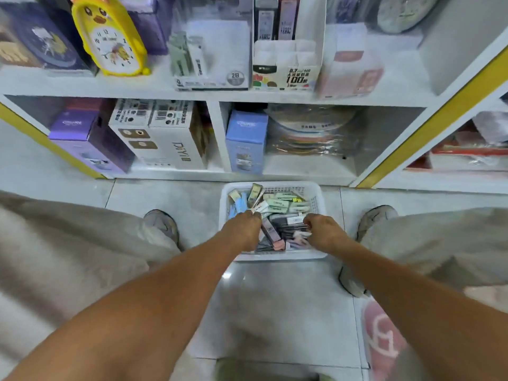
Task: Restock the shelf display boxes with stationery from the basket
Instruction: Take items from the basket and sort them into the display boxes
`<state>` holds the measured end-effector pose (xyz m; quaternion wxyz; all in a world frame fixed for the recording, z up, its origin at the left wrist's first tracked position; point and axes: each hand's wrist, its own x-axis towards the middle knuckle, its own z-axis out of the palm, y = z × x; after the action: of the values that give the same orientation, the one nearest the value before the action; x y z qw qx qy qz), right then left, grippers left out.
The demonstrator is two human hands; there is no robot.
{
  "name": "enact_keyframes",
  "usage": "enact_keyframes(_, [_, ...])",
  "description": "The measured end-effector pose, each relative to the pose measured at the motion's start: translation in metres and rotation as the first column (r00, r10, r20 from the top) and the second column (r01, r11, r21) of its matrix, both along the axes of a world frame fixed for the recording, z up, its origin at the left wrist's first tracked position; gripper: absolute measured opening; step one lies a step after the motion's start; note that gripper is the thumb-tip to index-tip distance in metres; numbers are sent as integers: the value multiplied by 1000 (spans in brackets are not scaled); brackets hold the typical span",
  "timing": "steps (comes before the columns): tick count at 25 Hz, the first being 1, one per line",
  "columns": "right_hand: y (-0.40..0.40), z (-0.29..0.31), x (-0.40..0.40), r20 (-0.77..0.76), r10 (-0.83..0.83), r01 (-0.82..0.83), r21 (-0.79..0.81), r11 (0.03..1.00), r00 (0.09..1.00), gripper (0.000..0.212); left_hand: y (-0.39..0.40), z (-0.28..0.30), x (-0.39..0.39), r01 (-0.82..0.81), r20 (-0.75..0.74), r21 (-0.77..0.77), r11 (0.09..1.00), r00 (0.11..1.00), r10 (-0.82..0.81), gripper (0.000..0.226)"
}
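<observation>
Pale glossy floor tiles (pixel 275 298) run up to a white shelving unit (pixel 214 93) with yellow edge strips, and on them, between the person's two grey shoes, sits a white perforated plastic basket (pixel 316 199) heaped with small stationery packs; it probably sits on the floor so both hands can rummage at once. The left hand (pixel 243 229) reaches into the basket's near-left part, its fingertips closed in a pinch on a small white pack (pixel 260 208), while green and cream packs lie just beyond those fingers. The right hand (pixel 324 232) has its fingers curled down into a cluster of thin dark pens (pixel 294 231); whether they actually grip any cannot be told. A pink-and-black pack (pixel 270 233) lies between the two hands. Far above the fingers, on the upper shelf, stand two open display boxes: a clear one marked 2B (pixel 211 64) and a white one printed 100 (pixel 286 67), the likely destinations. One yellow duck-shaped clock (pixel 110 37) stands further left.
</observation>
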<state>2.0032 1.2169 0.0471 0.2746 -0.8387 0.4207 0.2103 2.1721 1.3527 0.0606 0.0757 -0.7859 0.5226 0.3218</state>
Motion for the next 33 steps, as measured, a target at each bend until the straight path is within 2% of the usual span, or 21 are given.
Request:
enact_keyframes(4, [8, -40, -5, 16, 5, -4, -59, 998, 1000, 43, -4, -43, -7, 103, -31, -74, 992, 994, -105, 50])
enact_keyframes(8, [18, -62, -3, 134, -236, 249, -92, 964, 962, 48, -40, -59, -25, 130, -103, -203, 970, 983, -153, 47])
enact_keyframes(11, [19, -72, -7, 165, -307, 325, -98, 941, 937, 36, -72, -69, -47, 226, -72, -97, 969, 970, -233, 57])
enact_keyframes(15, [18, -72, -10, 275, -398, 427, -50, 903, 875, 23, -98, -85, -68, 266, 66, 48, 963, 961, -269, 48])
enact_keyframes(18, [25, -74, -16, 360, -407, 467, -97, 879, 840, 29, -106, -93, -75, 263, 157, 88, 961, 949, -274, 46])
enact_keyframes(21, [26, -76, -17, 398, -440, 508, -78, 858, 805, 33, -111, -94, -70, 295, 148, 138, 946, 938, -314, 45])
enact_keyframes(24, [23, -79, -17, 385, -430, 500, -99, 860, 816, 31, -110, -92, -61, 311, 151, 185, 932, 928, -339, 41])
enact_keyframes(27, [23, -79, -15, 383, -424, 495, -108, 862, 821, 32, -106, -88, -58, 283, 142, 148, 947, 942, -304, 35])
enact_keyframes(30, [18, -75, -13, 417, -451, 528, -85, 845, 789, 39, -106, -79, -53, 227, 26, 52, 973, 973, -229, 30])
enact_keyframes(33, [8, -67, -7, 437, -551, 613, 1, 790, 710, 44, -105, -71, -37, 113, -95, 35, 993, 990, -109, 54])
